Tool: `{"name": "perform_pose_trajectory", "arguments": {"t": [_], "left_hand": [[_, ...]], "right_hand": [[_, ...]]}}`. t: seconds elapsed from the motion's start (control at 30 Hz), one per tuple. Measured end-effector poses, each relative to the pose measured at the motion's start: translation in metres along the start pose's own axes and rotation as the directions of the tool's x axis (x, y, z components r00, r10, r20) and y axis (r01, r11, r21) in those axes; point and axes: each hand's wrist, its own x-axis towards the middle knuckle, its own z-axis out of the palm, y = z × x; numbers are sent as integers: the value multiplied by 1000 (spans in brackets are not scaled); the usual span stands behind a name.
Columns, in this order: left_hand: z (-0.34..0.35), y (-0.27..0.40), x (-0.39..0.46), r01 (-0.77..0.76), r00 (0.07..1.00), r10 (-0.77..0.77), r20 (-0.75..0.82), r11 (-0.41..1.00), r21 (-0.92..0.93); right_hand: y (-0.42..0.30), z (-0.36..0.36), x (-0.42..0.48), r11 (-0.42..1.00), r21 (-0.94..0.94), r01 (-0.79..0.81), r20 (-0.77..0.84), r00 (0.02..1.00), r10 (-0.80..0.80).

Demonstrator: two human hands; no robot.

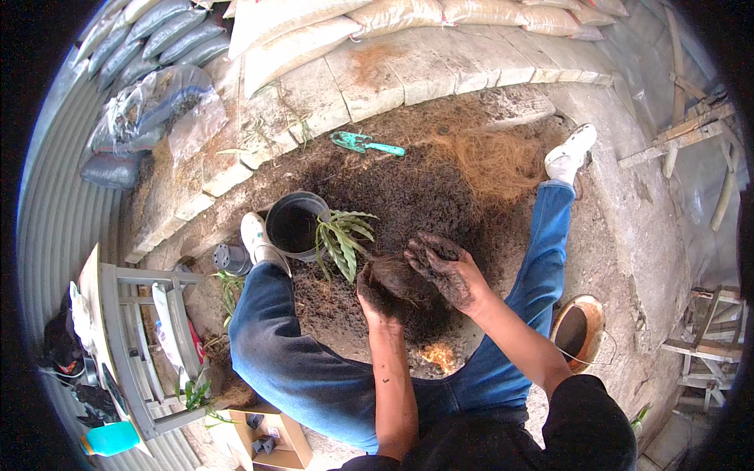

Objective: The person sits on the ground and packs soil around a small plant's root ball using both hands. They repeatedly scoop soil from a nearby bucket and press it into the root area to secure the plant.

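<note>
My left hand [380,297] is caked with dark soil and cups a fibrous root ball [402,275]. A leafy green plant [343,238] extends from the root ball toward the upper left, its leaves beside a black plastic pot [293,226]. Dark soil partly fills that pot, which stands near my left shoe. My right hand [445,271], also coated in soil, is just right of the root ball, palm showing and fingers extended, holding nothing. Beneath both hands spreads a heap of dark potting soil [412,194].
Beyond the soil lie a turquoise hand trowel [366,143] and brown coir fibre [500,165]. A small grey pot [231,259] sits left of my shoe. A bucket [580,332] stands right of my leg, a cardboard box [283,438] at lower left. Filled sacks [400,17] line the back.
</note>
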Motion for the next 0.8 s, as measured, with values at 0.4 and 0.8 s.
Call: {"name": "perform_pose_trajectory", "arguments": {"t": [0.4, 0.8], "left_hand": [[21, -11, -18, -73, 997, 68, 49, 992, 100], [30, -19, -11, 97, 970, -94, 226, 995, -1]], "right_hand": [[12, 20, 14, -409, -687, 601, 656, 755, 9], [-15, 18, 16, 142, -847, 512, 427, 815, -391]]}}
